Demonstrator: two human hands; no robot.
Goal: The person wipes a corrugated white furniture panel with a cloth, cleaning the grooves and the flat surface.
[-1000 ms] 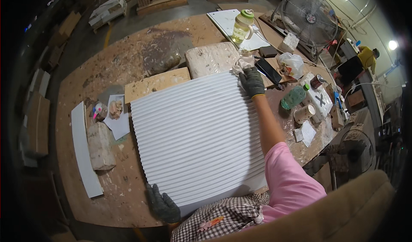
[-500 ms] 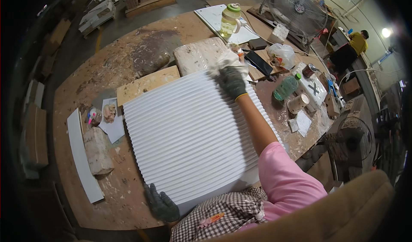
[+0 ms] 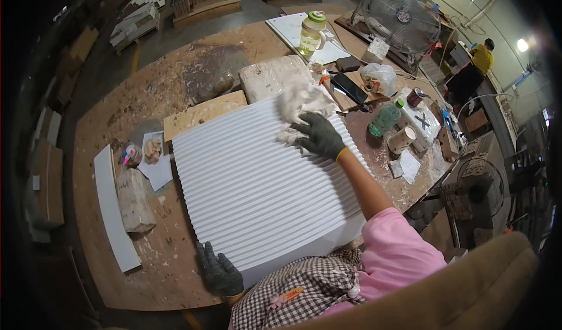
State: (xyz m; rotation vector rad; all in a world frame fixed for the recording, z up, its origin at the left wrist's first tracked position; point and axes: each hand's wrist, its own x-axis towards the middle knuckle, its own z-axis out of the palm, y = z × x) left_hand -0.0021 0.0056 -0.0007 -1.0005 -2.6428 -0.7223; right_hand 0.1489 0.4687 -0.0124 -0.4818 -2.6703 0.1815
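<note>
A large white panel with a ridged, wavy surface (image 3: 257, 178) lies in front of me, its ridges running crosswise. My right hand (image 3: 321, 136), in a dark grey glove with a yellow cuff, is closed on a crumpled whitish cloth (image 3: 305, 103) against the panel's far right part. The cloth is partly smeared by motion. At the near left corner my left hand (image 3: 220, 272), gloved alike, rests against the panel's edge with its fingers stretched and apart.
Wrapped blocks (image 3: 275, 78) and a yellowish board (image 3: 205, 112) border the panel's far side. On the right stand a green bottle (image 3: 386, 118), a cup (image 3: 401, 139) and a phone (image 3: 349, 88). A white strip (image 3: 116, 213) lies left. Behind are a fan (image 3: 401, 15) and another person (image 3: 481, 58).
My right hand has come nearer to me and slightly right along the panel, drawing the cloth with it. My left hand stays at the near left corner, shifted only slightly.
</note>
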